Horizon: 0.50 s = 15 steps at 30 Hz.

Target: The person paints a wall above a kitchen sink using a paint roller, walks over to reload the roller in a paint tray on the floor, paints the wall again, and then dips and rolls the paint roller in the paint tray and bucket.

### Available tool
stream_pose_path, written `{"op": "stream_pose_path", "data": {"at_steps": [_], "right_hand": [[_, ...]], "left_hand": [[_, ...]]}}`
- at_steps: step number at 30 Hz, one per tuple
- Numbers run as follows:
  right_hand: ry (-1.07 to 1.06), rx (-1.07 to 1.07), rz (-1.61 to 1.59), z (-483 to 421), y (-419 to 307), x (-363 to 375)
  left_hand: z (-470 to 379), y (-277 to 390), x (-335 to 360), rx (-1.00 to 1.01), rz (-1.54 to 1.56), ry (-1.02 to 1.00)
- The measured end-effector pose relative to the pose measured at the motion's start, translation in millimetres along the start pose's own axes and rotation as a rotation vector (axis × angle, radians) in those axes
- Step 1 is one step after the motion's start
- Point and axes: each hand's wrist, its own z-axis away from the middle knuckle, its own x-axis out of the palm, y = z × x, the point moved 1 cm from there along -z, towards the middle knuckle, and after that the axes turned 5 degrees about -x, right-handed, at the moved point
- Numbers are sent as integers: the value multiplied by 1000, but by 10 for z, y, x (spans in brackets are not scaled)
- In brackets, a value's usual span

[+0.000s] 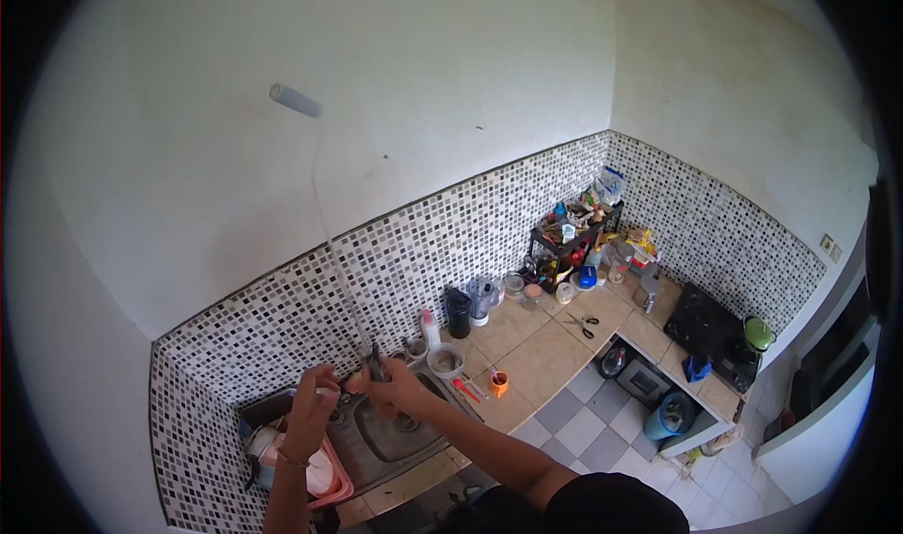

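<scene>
A paint roller with a pale sleeve (295, 100) is up at the white wall at the upper left. Its long thin rod (331, 241) runs down past the mosaic tiles to a dark handle (377, 365). My right hand (391, 389) is closed around that handle, above the steel sink (395, 439). To its left, my left hand (314, 403) is raised with fingers bent and apart, holding nothing visible. Whether the sleeve touches the wall cannot be told.
A pink dish tray (342, 488) with dishes stands left of the sink. On the tiled counter are a white bowl (446, 361), an orange cup (499, 387), a black-handled pair of scissors (584, 322), jars, a blender jug (481, 298), a loaded black rack (557, 245) and a black stove (705, 329).
</scene>
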Motion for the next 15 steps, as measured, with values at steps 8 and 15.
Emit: {"op": "stream_pose_path", "data": {"at_steps": [8,15], "right_hand": [[-1013,427,-1057,-73,399,-461],[-1056,685,-960,-163,937,-469]], "left_hand": [[-437,61,842,-117,657,-331],[-199,-218,861,-365,341,-11]]}}
